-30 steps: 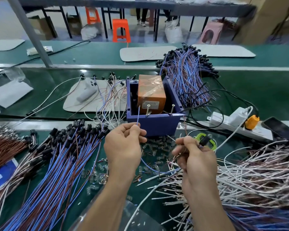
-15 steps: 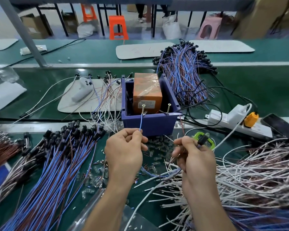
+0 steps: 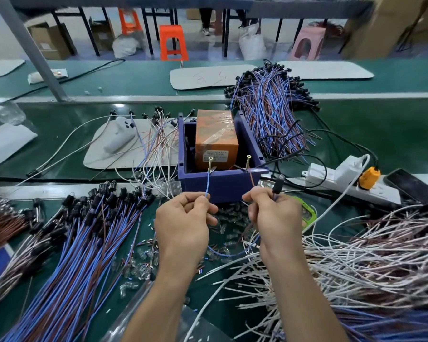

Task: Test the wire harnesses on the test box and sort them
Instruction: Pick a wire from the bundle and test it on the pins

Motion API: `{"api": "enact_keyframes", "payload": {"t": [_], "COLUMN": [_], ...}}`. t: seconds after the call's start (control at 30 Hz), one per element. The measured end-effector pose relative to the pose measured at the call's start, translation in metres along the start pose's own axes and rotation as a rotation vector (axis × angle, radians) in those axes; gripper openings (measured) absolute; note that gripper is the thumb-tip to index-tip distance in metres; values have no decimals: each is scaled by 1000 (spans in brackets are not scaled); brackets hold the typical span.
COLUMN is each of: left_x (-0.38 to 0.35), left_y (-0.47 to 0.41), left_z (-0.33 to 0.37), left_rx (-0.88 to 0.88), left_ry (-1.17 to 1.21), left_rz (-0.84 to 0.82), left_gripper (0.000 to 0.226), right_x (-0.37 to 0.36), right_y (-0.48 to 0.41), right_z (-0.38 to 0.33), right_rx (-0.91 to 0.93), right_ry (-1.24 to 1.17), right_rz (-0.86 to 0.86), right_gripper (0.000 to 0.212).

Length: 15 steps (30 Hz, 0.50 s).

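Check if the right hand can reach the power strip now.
Likely yes: the power strip lies close beyond it with nothing standing between, but the right hand pinches a harness.

blue harness lead (image 3: pixel 207 185) touches test box (image 3: pixel 220 185) screw (image 3: pixel 210 162).

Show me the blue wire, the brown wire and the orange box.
blue wire (image 3: pixel 207 183): head view, stretch above the left hand (image 3: pixel 183 218).
brown wire (image 3: pixel 251 181): head view, stretch above the right hand (image 3: pixel 274 215).
orange box (image 3: pixel 216 134): head view, taped top face.
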State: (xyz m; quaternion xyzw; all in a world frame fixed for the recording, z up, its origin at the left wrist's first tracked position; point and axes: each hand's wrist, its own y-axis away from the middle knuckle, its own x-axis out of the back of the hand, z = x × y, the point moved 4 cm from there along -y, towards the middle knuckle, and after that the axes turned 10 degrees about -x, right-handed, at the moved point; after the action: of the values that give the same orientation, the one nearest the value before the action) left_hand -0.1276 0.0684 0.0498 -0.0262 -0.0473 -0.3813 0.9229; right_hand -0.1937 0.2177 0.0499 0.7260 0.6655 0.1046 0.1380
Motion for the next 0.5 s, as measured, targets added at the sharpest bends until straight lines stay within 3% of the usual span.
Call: {"api": "enact_keyframes", "payload": {"t": [0.33, 0.5], "left_x": [0, 3], "left_y": [1, 1], "left_z": [-1, 1], "left_rx": [-5, -7], "left_ry": [15, 43], "left_rz": [-9, 13], "left_gripper": [31, 24], "right_x": [3, 12], "right_y": [6, 10], "right_z": [2, 4], "right_rx": [-14, -33], "right_ry": [-40, -122], "right_rz": [-58, 3], "right_gripper": [31, 31]}}
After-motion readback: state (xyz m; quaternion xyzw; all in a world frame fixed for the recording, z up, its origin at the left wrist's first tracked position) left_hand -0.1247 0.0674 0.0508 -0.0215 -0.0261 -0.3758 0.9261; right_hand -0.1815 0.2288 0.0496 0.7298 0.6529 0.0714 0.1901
